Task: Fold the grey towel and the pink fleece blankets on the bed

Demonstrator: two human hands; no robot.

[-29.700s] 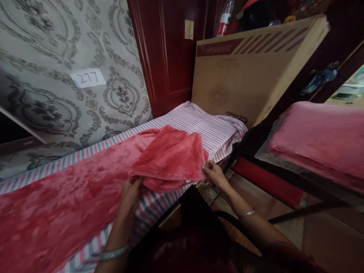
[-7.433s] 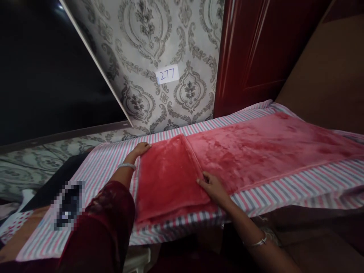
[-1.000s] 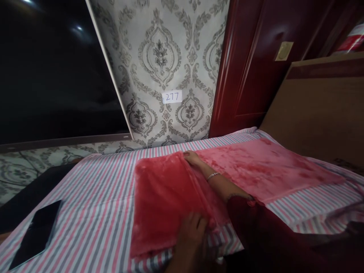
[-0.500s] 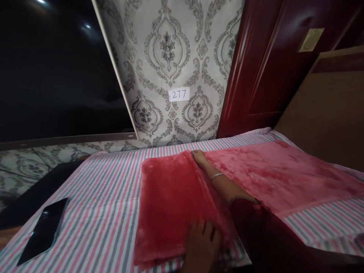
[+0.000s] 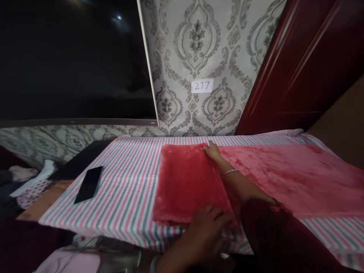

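Note:
A plush red blanket (image 5: 187, 182) lies on the striped cloth, its left part folded into a thick rectangle. A lighter, single-looking layer (image 5: 298, 170) spreads off to the right. My right hand (image 5: 212, 151) is closed on the far right corner of the folded part, a thin bangle on its wrist. At the near right corner, my left hand (image 5: 209, 225) has its fingers bent over the fold's edge; they are slightly blurred and the thumb is hidden.
A striped cloth (image 5: 127, 189) covers the table, with a dark phone (image 5: 89, 184) on its left. Behind are a large black screen (image 5: 74, 64), patterned wallpaper with a "277" label (image 5: 202, 86), and a dark red wooden panel (image 5: 284, 91). Clothes (image 5: 34, 185) lie at the lower left.
The view has shifted left and down, showing the table's near edge. My left hand has gone from lying on the folded blanket to its near right corner. My right hand stays at the far corner.

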